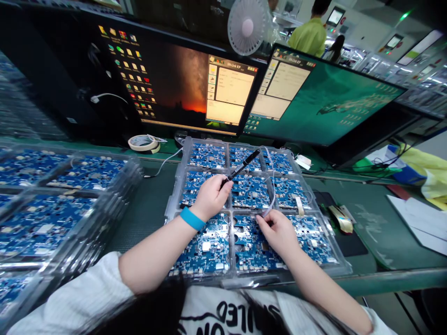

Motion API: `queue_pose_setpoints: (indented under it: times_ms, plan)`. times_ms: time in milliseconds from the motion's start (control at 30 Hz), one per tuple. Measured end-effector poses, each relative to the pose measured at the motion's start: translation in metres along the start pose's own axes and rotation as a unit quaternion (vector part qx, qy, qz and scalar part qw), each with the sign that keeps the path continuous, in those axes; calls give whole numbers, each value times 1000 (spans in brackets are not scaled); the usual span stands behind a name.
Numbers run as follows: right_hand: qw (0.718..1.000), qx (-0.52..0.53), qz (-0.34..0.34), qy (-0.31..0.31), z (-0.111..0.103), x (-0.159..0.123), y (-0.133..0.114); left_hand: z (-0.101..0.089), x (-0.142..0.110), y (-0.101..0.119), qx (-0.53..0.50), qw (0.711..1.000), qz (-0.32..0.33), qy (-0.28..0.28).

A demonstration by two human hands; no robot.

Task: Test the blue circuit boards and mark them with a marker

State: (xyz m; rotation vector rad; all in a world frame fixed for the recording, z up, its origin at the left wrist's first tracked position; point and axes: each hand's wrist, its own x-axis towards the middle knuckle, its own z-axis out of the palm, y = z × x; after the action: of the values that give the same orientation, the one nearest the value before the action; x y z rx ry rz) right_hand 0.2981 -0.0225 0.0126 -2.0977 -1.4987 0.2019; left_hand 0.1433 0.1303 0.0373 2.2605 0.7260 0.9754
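My left hand (211, 195), with a blue band (192, 218) at its wrist, is closed around a black pen (246, 165) that slants up to the right. Below it lies a clear plastic tray (231, 242) divided into compartments, with blue circuit boards (206, 244) in them. Over the front middle compartment, my right hand (279, 232) pinches the end of a pale cable (273, 186) against a board. The cable runs up across the tray to its far side. What lies under the right fingertips is hidden.
More trays of circuit boards (87, 172) are stacked at left. Two monitors (181, 83) stand behind, with a small fan (247, 27) above. A tape roll (144, 143) lies at the back left. At right are a computer mouse (340, 219) and white papers (419, 223).
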Motion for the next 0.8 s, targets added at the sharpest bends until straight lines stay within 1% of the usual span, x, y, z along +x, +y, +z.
queue_pose_setpoints:
  times_ms: [433, 633, 800]
  plan:
    - [999, -40, -6, -16, 5, -1, -1, 0, -1, 0, -4, 1000, -2, 3]
    - [996, -76, -34, -35, 6, 0, -4, 1, 0, -2, -6, 1000, -8, 4]
    - [997, -68, -32, -23, 4, -3, -5, -1, -1, -2, -3, 1000, -14, 6]
